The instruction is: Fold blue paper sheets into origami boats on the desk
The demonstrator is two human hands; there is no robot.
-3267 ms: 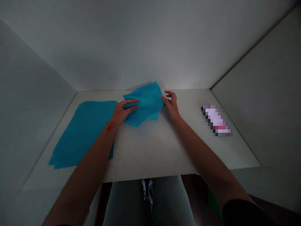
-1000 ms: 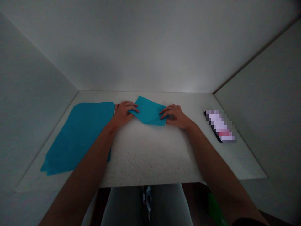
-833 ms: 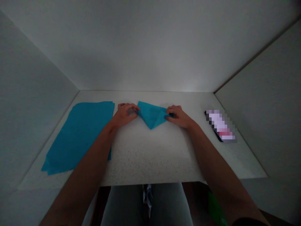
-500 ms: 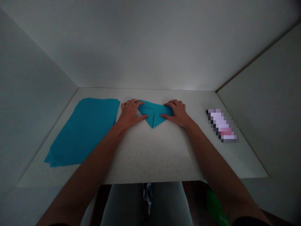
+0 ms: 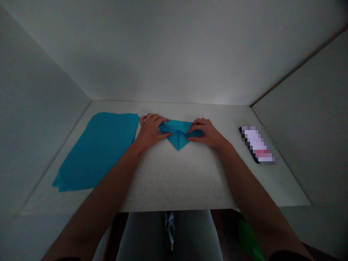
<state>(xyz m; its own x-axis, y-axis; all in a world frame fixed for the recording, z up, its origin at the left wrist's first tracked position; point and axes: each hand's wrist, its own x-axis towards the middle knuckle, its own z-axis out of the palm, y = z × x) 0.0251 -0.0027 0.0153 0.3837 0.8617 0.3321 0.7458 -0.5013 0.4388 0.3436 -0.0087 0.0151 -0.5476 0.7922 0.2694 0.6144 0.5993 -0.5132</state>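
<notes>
The left hand (image 5: 150, 131) and right hand (image 5: 204, 133) press the folded blue paper (image 5: 178, 138) evenly against the counter (image 5: 174, 181), fingers (image 5: 155, 119) together, unclamped, along its creases.

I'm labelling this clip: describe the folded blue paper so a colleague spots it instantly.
On the white countertop, look between the person's left hand and right hand. The folded blue paper lies there, point toward the person, unlike the flat blue sheets further left.
</notes>
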